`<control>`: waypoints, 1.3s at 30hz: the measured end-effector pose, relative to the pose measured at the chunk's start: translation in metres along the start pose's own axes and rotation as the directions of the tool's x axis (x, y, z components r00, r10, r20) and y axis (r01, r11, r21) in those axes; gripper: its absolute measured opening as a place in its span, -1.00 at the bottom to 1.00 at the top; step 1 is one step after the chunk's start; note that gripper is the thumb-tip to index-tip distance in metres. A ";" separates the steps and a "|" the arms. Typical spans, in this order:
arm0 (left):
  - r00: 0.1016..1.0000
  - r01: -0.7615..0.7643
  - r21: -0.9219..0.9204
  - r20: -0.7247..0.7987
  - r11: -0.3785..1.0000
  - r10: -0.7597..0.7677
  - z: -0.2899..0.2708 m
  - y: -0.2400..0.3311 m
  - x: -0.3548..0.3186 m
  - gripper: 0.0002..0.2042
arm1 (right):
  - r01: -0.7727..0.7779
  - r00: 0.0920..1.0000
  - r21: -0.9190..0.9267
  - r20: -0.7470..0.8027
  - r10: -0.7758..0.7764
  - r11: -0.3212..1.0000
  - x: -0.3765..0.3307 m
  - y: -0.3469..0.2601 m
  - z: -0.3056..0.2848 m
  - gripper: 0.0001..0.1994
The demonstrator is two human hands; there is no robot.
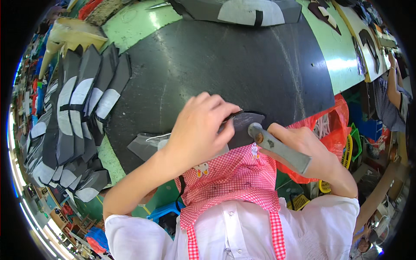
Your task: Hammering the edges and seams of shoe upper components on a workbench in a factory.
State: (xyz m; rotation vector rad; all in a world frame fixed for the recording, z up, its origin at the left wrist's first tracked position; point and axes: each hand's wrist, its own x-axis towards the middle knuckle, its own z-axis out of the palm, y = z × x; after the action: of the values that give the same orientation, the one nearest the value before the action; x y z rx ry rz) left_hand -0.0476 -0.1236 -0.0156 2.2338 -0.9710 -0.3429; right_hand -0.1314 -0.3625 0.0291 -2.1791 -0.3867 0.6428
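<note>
My left hand [200, 125] is closed on a dark grey flat piece [246, 125] at the near edge of the black work mat [216, 65], thumb and fingers pinching its upper edge. The piece has a whitish patch and reaches out to the left from under my wrist, where a thin white cord shows. Most of its middle is hidden by the hand. My right hand [303, 145] grips a metal hammer [284, 149], whose rounded end is over the right part of the piece. The hammer's handle is hidden in my fist.
Stacks of similar dark grey pieces with white patches [71, 108] lie at the left, and another piece [251, 12] at the far edge. A red plastic bag [340, 115] hangs at the right beside a yellow basket [346, 151]. Another person's arm [392, 80] shows far right.
</note>
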 end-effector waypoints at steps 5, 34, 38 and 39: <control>0.994 -0.073 0.049 -0.072 0.996 0.077 0.006 -0.010 0.012 -0.83 | -0.102 0.994 0.071 -0.039 0.105 0.992 -0.002 0.002 0.002 -0.66; 0.981 -0.173 0.218 -0.052 0.960 0.188 -0.008 -0.011 0.003 -0.78 | -0.056 0.998 -0.134 -0.018 0.054 0.989 0.025 -0.006 0.002 -0.81; 0.985 -0.138 0.197 -0.075 0.971 0.155 -0.009 -0.014 -0.002 -0.77 | 0.100 0.970 -0.147 -0.207 -0.129 0.984 0.038 0.001 -0.004 -0.84; 0.944 -0.259 0.323 -0.116 0.910 0.310 -0.007 -0.010 -0.004 -0.77 | 0.067 0.979 -0.083 -0.188 -0.081 0.994 0.035 -0.001 -0.001 -0.85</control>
State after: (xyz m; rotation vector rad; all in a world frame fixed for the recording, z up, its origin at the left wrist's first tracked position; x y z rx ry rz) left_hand -0.0413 -0.1125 -0.0176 2.2975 -1.3103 0.1329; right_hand -0.1017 -0.3461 0.0195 -2.2635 -0.3939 0.3792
